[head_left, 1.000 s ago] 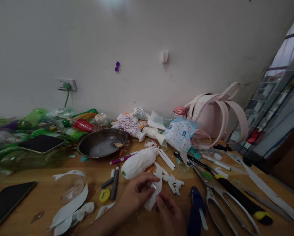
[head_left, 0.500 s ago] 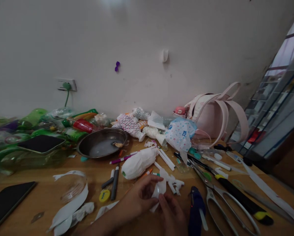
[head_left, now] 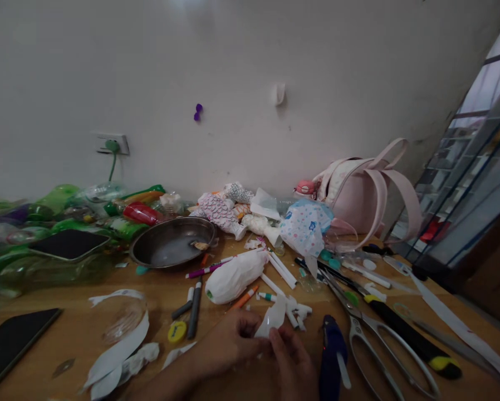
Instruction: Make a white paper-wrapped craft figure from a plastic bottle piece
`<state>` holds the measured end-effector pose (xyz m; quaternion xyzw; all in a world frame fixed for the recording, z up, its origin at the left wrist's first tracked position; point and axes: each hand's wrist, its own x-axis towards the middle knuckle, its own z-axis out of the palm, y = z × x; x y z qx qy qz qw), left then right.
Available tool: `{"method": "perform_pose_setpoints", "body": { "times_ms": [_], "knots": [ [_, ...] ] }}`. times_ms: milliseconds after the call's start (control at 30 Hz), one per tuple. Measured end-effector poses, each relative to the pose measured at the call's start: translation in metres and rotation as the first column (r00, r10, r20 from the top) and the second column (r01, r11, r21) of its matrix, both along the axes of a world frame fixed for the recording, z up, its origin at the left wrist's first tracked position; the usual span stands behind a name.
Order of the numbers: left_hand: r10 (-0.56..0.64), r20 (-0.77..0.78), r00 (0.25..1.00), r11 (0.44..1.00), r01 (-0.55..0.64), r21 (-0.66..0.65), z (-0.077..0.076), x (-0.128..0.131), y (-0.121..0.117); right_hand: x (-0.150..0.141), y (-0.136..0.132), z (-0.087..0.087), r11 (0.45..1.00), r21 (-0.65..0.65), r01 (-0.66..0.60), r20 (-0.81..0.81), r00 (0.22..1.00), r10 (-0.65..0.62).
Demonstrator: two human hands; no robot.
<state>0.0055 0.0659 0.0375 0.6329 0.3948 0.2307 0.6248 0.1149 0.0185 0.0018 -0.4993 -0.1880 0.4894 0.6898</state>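
Note:
Both hands meet low in the centre around a small white translucent piece (head_left: 272,318), which looks like cut plastic or paper. My left hand (head_left: 235,340) pinches its lower left edge between thumb and fingers. From the right, my right hand (head_left: 290,353) grips its lower right side, thumb in front. Just beyond the hands lies a white-wrapped bottle shape (head_left: 236,276) with a greenish end. White scraps (head_left: 298,309) lie behind the piece, beside an orange marker (head_left: 245,298). To the right rest a dark blue glue-gun-like tool (head_left: 332,356) and large scissors (head_left: 361,317).
A metal bowl (head_left: 172,245) holds cloudy liquid. Green plastic bottles (head_left: 58,203) crowd the left, with a dark tablet (head_left: 16,348) in front. Curled white strips (head_left: 120,351) lie nearby. A black-and-yellow cutter (head_left: 412,337) and a pink backpack (head_left: 354,195) are at right.
My left fingers have curled in and shifted down the white piece, so more of its upper part shows. My right hand stays almost in place.

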Motion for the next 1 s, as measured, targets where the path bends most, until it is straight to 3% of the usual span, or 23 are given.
{"method": "perform_pose_setpoints", "body": {
  "times_ms": [233,433,700,800,1000],
  "knots": [
    [0.021,0.121,0.992,0.999,-0.016,-0.039,-0.002,-0.001,0.004,-0.002,0.003,-0.004,0.999,-0.003,0.042,-0.065,0.997,-0.042],
    [0.125,0.367,0.922,0.991,-0.101,-0.083,-0.004,0.002,0.006,-0.001,0.002,-0.005,0.999,0.040,0.012,-0.128,0.992,-0.007],
    [0.048,0.200,0.979,0.990,-0.020,-0.139,-0.007,0.000,0.009,0.000,0.002,-0.016,0.998,0.066,-0.001,-0.062,0.998,0.005],
    [0.027,0.155,0.988,0.989,-0.004,-0.148,-0.006,-0.001,0.009,0.000,0.001,-0.014,0.999,0.053,-0.011,-0.001,1.000,0.011],
    [0.040,0.088,0.995,0.989,-0.027,-0.142,-0.001,0.001,0.007,0.000,0.000,-0.004,1.000,0.000,0.007,-0.043,0.999,-0.007]
  ]
}}
